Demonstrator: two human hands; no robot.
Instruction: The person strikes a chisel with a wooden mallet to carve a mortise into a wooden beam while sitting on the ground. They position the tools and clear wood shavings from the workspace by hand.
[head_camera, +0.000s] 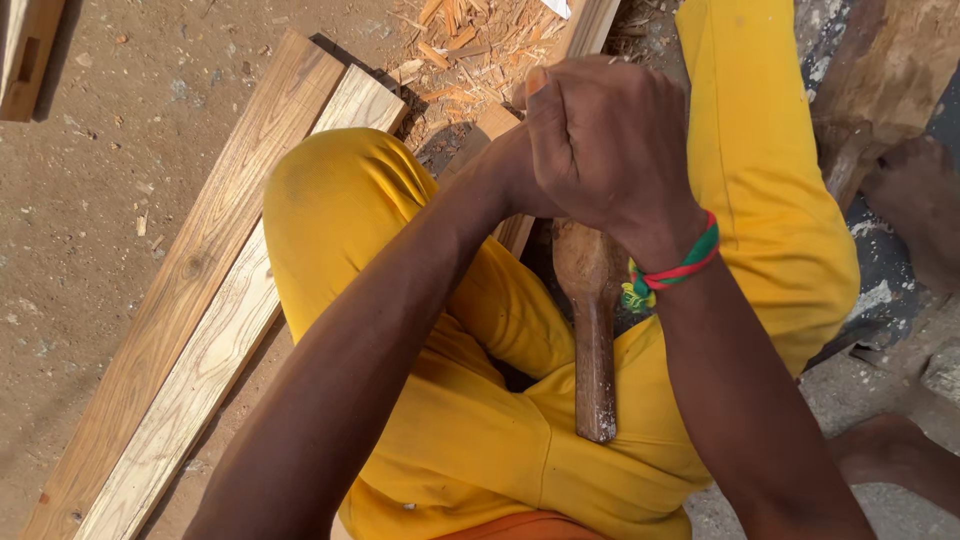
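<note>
Head view: both hands (600, 140) clasp shut together above wooden handle (594, 330), planks (210, 290) beside.

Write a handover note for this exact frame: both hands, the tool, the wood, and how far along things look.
Right hand, with a wristband, is closed over the left hand. The left grip is hidden.
A wooden handle lies in the lap, with neither hand on it.
Two planks lie on the ground to the left.
Shavings already lie ahead.
The workpiece beneath the hands is hidden.
</note>
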